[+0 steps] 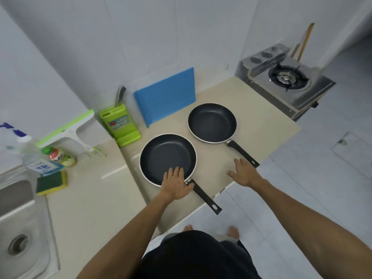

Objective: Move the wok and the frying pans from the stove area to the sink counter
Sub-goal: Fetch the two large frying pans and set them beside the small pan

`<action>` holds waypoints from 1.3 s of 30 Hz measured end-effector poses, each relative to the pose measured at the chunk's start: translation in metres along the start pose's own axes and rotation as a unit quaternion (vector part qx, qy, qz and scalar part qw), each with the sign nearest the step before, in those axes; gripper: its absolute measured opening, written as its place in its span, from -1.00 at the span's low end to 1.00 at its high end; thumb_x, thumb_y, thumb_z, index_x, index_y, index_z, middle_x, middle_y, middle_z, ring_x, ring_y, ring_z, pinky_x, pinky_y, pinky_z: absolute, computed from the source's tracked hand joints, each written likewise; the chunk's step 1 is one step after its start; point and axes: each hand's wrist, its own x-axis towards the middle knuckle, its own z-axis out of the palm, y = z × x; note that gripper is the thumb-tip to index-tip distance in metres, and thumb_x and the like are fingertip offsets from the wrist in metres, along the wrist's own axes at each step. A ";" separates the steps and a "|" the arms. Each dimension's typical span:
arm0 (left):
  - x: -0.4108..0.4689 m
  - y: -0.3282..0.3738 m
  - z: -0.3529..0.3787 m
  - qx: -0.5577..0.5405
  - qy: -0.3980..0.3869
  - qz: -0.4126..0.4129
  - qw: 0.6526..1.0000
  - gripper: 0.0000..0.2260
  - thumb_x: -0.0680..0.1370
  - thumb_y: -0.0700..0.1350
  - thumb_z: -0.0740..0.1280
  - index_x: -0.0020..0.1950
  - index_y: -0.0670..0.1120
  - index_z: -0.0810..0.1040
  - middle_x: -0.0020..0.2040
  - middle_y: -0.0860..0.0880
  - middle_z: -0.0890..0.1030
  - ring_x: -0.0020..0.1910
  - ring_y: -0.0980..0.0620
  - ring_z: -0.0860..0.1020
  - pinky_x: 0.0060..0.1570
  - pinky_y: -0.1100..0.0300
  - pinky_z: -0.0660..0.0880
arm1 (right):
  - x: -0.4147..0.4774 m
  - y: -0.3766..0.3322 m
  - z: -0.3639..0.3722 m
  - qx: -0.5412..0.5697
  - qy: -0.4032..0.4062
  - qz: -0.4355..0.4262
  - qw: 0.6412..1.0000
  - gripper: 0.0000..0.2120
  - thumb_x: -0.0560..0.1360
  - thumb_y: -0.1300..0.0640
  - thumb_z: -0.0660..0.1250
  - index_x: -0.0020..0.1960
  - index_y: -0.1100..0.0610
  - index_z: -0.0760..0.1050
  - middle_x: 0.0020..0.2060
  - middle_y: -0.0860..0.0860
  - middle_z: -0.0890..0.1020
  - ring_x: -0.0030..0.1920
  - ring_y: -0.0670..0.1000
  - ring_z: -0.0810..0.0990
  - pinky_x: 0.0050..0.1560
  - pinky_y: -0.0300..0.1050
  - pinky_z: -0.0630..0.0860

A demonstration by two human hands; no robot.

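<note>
Two black frying pans lie on the beige counter (261, 121). The nearer pan (165, 156) has its handle pointing toward me over the counter edge. My left hand (177, 184) hovers flat over that pan's near rim and handle base, fingers spread, gripping nothing. The farther pan (211, 121) sits to the right, handle angled toward the front edge. My right hand (244, 174) is spread open just left of that handle's end, not holding it. No wok is in view.
A gas stove (289, 79) stands at the far right with an empty burner. A blue cutting board (167, 95) leans on the wall beside a green knife block (120, 125). At left are the steel sink (20, 218), a sponge (52, 182), bottles and a squeegee (68, 131).
</note>
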 end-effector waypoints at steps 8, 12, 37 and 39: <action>0.013 0.032 0.024 -0.087 -0.001 -0.124 0.988 -0.24 0.61 0.27 0.10 0.65 -0.18 0.05 0.66 -0.18 0.10 0.62 -0.24 0.06 0.58 -0.15 0.03 | 0.061 0.014 -0.025 -0.062 -0.041 -0.104 0.992 -0.32 0.64 -0.19 0.18 0.58 0.23 0.16 0.55 0.23 0.24 0.53 0.24 0.24 0.43 0.18 0.32; 0.018 0.061 0.043 -0.160 0.031 -0.204 0.965 -0.28 0.60 0.21 0.20 0.61 -0.20 0.15 0.57 -0.19 0.30 0.53 -0.21 0.27 0.48 -0.09 0.25 | 0.088 0.036 -0.035 -0.089 -0.003 -0.133 0.987 -0.39 0.62 -0.09 0.25 0.53 0.23 0.23 0.47 0.23 0.36 0.45 0.23 0.34 0.36 0.12 0.38; 0.064 0.116 0.150 -0.613 0.218 -0.369 0.664 -0.69 0.65 0.12 0.24 0.22 -0.10 0.43 -0.28 -0.06 0.61 -0.46 0.03 0.61 -0.29 -0.10 0.66 | 0.192 0.114 0.012 0.323 -0.045 0.000 0.945 -0.58 0.68 -0.14 0.13 0.00 0.20 0.52 -0.35 0.12 0.61 -0.38 0.01 0.57 -0.33 -0.19 0.46; 0.069 0.116 0.154 -0.610 0.234 -0.375 0.657 -0.66 0.64 0.20 0.19 0.13 -0.07 0.44 -0.29 -0.05 0.59 -0.44 0.03 0.60 -0.31 -0.07 0.66 | 0.197 0.112 0.013 0.330 -0.036 -0.006 0.943 -0.57 0.68 -0.14 0.11 -0.03 0.20 0.51 -0.38 0.13 0.59 -0.39 0.04 0.56 -0.31 -0.13 0.47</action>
